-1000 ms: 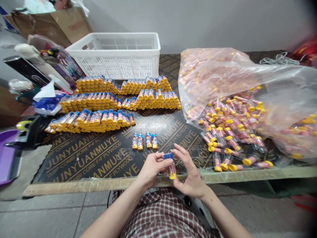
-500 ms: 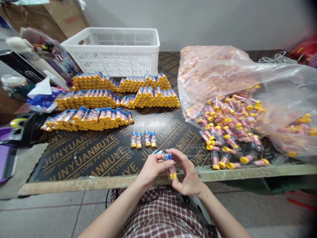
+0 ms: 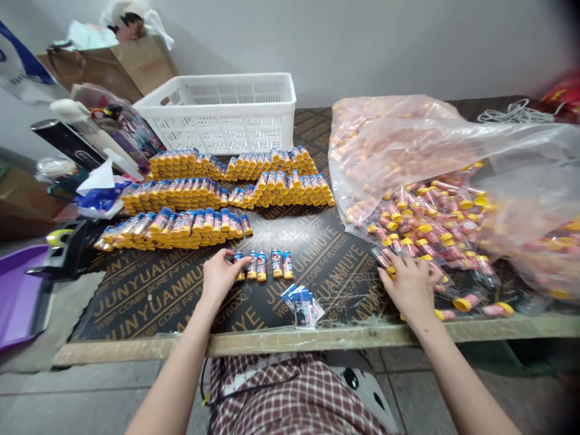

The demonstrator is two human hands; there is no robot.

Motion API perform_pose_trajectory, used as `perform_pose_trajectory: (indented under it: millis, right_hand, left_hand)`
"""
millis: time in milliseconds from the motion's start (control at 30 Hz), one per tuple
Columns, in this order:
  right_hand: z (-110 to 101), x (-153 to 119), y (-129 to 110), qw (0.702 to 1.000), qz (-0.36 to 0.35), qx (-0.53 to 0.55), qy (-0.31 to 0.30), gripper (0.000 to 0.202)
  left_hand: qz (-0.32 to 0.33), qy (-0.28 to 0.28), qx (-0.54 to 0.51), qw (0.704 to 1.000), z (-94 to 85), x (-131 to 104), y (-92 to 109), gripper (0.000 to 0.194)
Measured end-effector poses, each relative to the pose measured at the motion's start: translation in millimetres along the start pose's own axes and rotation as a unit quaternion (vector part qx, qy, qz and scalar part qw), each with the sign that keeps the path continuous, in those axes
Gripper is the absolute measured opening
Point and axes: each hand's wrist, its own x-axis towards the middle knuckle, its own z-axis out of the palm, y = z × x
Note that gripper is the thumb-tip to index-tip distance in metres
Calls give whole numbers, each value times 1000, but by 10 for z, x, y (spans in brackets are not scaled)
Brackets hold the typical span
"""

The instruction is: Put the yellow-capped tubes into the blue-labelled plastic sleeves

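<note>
Head view. The work surface is a dark, gold-lettered table (image 3: 181, 296) with a pale front edge. The left hand (image 3: 220, 277) is over the table, left of the middle and back from the front edge. Its thumb and forefinger are narrowed on a labelled tube (image 3: 240, 276) (blue cap to the rear, yellow cap to the front), which is partly hidden by the fingers. Just to the right of this tube lie four labelled tubes (image 3: 261, 266), arranged as two pairs with a gap between them.

The right hand (image 3: 410, 284) is lowered onto the near left side of a pile of loose tubes (image 3: 437, 232), toward the front right part of the table. Its fingers are loosely spread; whether a tube is gripped cannot be told, as the hand covers the contact area.

Between the hands, near the front edge, lies an overlapping set of printed slips (image 3: 302, 305) with blue upper ends. Behind the left hand, stacked tubes (image 3: 181, 225) form several banks, yellow caps facing forward. A white crate (image 3: 222, 130) stands behind the banks, toward the rear edge. A translucent bag (image 3: 389, 139) full of tubes occupies the rear right area; the loose pile extends from beneath its front side. A pale cable (image 3: 519, 113) lies coiled at the rear right corner.
</note>
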Motion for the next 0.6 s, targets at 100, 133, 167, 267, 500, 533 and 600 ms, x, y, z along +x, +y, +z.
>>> perform_pose_trajectory:
  millis: [100, 133, 167, 267, 500, 533, 600]
  right_hand:
    - [-7, 1, -25, 999, -23, -35, -18, 32]
    - [-12, 4, -39, 999, -26, -41, -21, 32]
    - [-14, 10, -50, 998, -25, -44, -23, 32]
    - [-17, 32, -66, 999, -17, -30, -22, 31]
    - [-219, -77, -181, 974, -25, 223, 29, 32]
    - [-265, -114, -230, 961, -24, 276, 27, 33]
    - [-353, -194, -348, 934, -16, 358, 4, 34]
  left_hand:
    - [61, 57, 47, 995, 55, -171, 159, 41]
    - [91, 61, 33, 993, 94, -268, 234, 37]
    - [123, 47, 7, 991, 145, -376, 314, 31]
    - [212, -120, -40, 969, 346, -697, 526, 17]
    - [218, -205, 0, 954, 571, -941, 596, 11]
    - [222, -206, -3, 953, 569, -938, 579, 13]
    - [236, -206, -11, 950, 563, -940, 548, 16]
